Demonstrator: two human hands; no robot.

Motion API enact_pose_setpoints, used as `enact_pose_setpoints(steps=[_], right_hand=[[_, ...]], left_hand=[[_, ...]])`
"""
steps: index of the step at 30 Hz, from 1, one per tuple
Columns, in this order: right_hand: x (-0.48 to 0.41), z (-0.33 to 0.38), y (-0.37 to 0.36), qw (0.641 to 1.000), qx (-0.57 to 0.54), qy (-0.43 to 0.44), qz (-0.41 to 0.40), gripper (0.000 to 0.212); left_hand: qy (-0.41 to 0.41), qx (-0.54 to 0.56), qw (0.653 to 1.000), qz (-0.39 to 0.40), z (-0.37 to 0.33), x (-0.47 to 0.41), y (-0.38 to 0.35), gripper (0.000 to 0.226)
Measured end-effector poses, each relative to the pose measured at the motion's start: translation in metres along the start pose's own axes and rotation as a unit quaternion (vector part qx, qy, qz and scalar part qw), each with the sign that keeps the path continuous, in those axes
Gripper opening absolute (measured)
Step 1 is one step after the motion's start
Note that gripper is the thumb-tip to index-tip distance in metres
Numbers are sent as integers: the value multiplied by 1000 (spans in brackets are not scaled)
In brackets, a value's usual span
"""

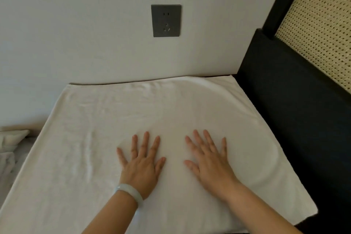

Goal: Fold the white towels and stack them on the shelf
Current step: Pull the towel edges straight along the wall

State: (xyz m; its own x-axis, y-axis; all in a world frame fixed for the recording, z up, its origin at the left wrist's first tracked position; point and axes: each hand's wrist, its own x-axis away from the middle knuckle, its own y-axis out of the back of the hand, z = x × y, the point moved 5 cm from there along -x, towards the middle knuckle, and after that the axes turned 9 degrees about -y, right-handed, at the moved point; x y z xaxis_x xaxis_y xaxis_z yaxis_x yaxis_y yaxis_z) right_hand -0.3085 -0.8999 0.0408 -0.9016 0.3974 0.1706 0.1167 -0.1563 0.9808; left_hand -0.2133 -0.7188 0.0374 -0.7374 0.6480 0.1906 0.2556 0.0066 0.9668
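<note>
Head view: a white towel (95, 129) lies spread flat over the whole surface, its far edge along the wall and its right edge against a black frame (284, 91). Both hands rest palm-down on the towel's near middle, side by side and apart, gripping nothing. The left hand (141, 167), with a pale bangle (131, 193) at the wrist, has straight, spread fingers (145, 142). The right hand (210, 165) lies likewise, and the cloth passes under every fingertip. A dark socket (165, 20) sits on the wall beyond the far edge, and crumpled white cloth (9, 148) lies off the left edge.
</note>
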Motion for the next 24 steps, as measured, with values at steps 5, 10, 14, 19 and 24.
enact_pose_setpoints(steps=[5, 10, 14, 19, 24], right_hand=[[-13, -58, -4, 991, 21, -130, -15, 73], [-24, -71, -3, 988, 24, -154, 6, 65], [-56, -75, 2, 989, 6, -150, 5, 64], [-132, -69, 27, 983, 4, -176, 58, 67], [-126, 2, 47, 992, -30, -123, -16, 68]], left_hand=[[89, -4, 996, -10, 66, 40, -2, 71], [139, -1, 990, -22, 106, 50, 0, 71], [136, 4, 990, -26, 115, 14, 6, 69], [128, 14, 992, 17, 130, -63, 34, 66], [102, 12, 995, -9, 98, -77, 51, 67]])
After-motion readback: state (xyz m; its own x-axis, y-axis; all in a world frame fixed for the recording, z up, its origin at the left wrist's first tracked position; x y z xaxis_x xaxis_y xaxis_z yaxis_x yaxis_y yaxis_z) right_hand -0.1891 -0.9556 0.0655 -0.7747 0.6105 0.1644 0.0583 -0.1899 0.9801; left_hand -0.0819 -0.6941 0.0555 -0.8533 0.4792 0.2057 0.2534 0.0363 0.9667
